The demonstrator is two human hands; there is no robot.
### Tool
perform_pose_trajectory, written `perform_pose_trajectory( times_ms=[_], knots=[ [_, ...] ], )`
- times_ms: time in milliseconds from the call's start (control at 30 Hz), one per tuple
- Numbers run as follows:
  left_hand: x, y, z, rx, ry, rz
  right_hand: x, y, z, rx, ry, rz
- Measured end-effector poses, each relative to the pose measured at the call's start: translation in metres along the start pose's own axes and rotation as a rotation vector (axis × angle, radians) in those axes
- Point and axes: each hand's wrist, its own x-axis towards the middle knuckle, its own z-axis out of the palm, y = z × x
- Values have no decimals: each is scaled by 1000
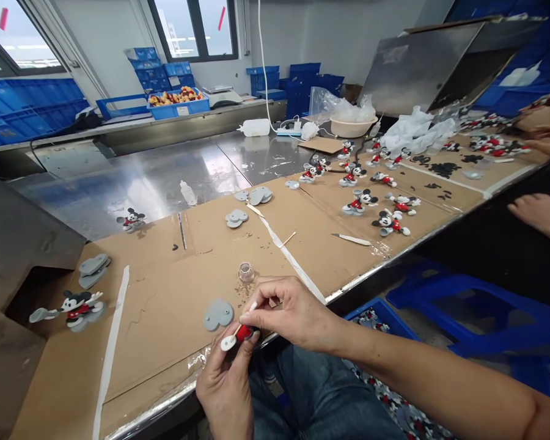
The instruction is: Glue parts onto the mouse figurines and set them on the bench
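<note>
My left hand pinches a small mouse figurine at the table's front edge. Its red part and a white, flat foot show; the rest is hidden by fingers. Between thumb and fingers, my right hand has a thin cotton swab, its lower tip touching or very near the white foot. Just beyond the left fingers a grey heart-shaped base with small pegs lies flat. Behind my right hand stands a small clear cup, with brown crumbs scattered around it.
Several mouse figurines stand or lie at the right. Grey bases are stacked farther back. A craft knife and another cotton swab rest on the cardboard. A co-worker's hands are at far right. A blue crate sits below.
</note>
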Motion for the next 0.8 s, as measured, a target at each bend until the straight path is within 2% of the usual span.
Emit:
perform_pose_trajectory(
  times_ms=[500, 567, 667, 800],
  knots=[
    [-2, -4, -3, -19, -52, 14, 2, -5, 7, -186, -9, -109],
    [-1, -2, -2, -21, -66, 16, 2, -6, 6, -155, -3, -121],
    [0, 2, 1, 15, -72, -5, 9, -6, -1, -42, 67, -113],
    [0, 7, 5, 69, -9, -23, 32, 7, -17, -66, 238, -98]
  ],
)
